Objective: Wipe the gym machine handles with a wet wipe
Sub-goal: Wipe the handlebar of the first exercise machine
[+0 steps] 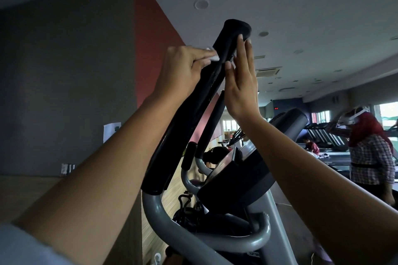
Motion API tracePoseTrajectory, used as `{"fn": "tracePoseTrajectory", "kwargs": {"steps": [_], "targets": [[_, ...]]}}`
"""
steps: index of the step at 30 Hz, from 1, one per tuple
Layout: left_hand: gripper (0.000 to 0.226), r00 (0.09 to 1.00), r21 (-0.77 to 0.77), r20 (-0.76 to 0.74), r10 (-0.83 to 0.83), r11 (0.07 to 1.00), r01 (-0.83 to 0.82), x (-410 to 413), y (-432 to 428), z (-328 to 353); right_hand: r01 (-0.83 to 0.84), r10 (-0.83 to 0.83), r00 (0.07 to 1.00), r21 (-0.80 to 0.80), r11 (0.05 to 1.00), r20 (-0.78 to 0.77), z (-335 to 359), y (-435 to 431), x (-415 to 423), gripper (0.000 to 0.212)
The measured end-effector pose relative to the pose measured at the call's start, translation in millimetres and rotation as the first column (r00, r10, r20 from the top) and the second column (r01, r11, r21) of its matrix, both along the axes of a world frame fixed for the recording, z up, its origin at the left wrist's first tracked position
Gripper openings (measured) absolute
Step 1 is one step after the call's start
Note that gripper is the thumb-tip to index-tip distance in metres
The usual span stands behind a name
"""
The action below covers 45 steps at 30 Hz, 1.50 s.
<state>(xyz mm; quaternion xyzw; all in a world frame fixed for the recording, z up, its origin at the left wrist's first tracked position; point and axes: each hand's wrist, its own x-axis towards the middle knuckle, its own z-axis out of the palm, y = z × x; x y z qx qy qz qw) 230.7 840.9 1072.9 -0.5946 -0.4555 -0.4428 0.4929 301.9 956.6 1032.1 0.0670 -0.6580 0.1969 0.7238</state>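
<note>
Left hand: raised to the handle, its fingers curled over the wet wipe and pressing it to the foam.
Wet wipe: a small white wad, mostly hidden under the hand, on the left face of the near handle, a little below its top end.
Right hand: flat, its fingers straight and holding nothing, laid against the right face of the same handle near the cap.
Near handle: long black foam grip, tilted up and to the right, rising from the grey frame tube.
Risk, missed foam: the wad is small beside the grip – one narrow stroke would likely leave the far side and the cap unwiped.
Risk, lost wipe: so little of it shows past the fingers that a hard drag over grippy foam could roll it out of the hold.
Risk, swinging arm: if the handle pivots, a one-sided push could move it; the flat right hand looks placed to brace against that.
Second handle: just behind – whether it has been cleaned cannot be told.
</note>
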Motion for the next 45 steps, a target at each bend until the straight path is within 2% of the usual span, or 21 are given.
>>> {"fn": "tracePoseTrajectory", "kwargs": {"steps": [5,9,16,21,24,31,35,41,45], "targets": [[0.021,0.998,0.038,0.029,-0.047,0.998,0.045,15,2,13,0.013,-0.013,0.999,0.01,1.0,0.031,2,0,8,0.051],[0.021,1.0,0.064,-0.013,0.029,0.998,-0.028,26,15,17,-0.007,0.006,0.999,0.034,0.999,0.042,0,0,9,0.049],[0.021,0.973,0.08,-0.101,0.209,0.976,-0.201,8,-2,-26,-0.058,0.055,0.996,0.04,0.998,0.067,-4,6,6,0.049],[0.02,0.98,0.161,-0.104,0.169,0.975,-0.151,27,7,-10,-0.079,0.075,0.995,0.057,0.995,0.069,-2,12,2,0.051],[0.021,0.971,0.184,-0.098,0.219,0.963,-0.199,32,20,-6,-0.098,0.095,0.994,0.061,0.993,0.053,-1,14,0,0.051],[0.02,0.944,0.171,-0.069,0.324,0.936,-0.309,16,5,-43,-0.156,0.155,0.988,0.074,0.985,0.017,-2,19,-6,0.053],[0.022,0.947,0.212,-0.083,0.309,0.934,-0.287,21,13,-26,-0.188,0.189,0.982,0.071,0.98,-0.015,-1,21,-10,0.055],[0.032,0.892,0.203,-0.12,0.435,0.891,-0.407,22,23,-31,-0.251,0.253,0.967,0.068,0.966,-0.025,-1,23,-11,0.053],[0.029,0.854,0.217,-0.162,0.494,0.862,-0.458,19,15,-45,-0.263,0.265,0.964,0.073,0.962,-0.007,-2,24,-10,0.053]]}}
